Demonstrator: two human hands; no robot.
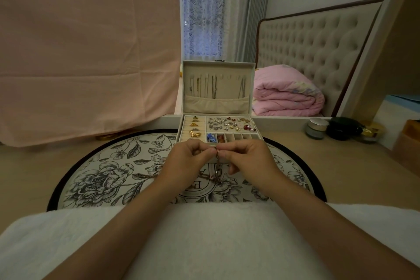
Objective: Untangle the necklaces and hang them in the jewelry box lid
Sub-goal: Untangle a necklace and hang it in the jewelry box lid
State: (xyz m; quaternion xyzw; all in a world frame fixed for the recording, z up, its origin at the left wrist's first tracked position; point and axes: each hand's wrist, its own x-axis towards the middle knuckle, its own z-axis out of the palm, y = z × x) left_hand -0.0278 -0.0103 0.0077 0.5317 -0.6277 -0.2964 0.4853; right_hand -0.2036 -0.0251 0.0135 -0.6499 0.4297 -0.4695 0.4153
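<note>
A white fluffy towel point(204, 241) lies nearest, under both forearms; beyond it spreads an oval mat printed with black-and-white flowers point(109, 173); past the pinch stands an open cream jewelry box point(218, 129), its upright lid point(218, 86) hung with several thin chains; the left hand point(184, 163) and right hand point(250, 161) meet fingertip to fingertip, both pinching the top of a tangled metal necklace point(218, 170) that dangles below the grip onto the mat; a second loose chain point(145, 175) lies left of the hands.
</note>
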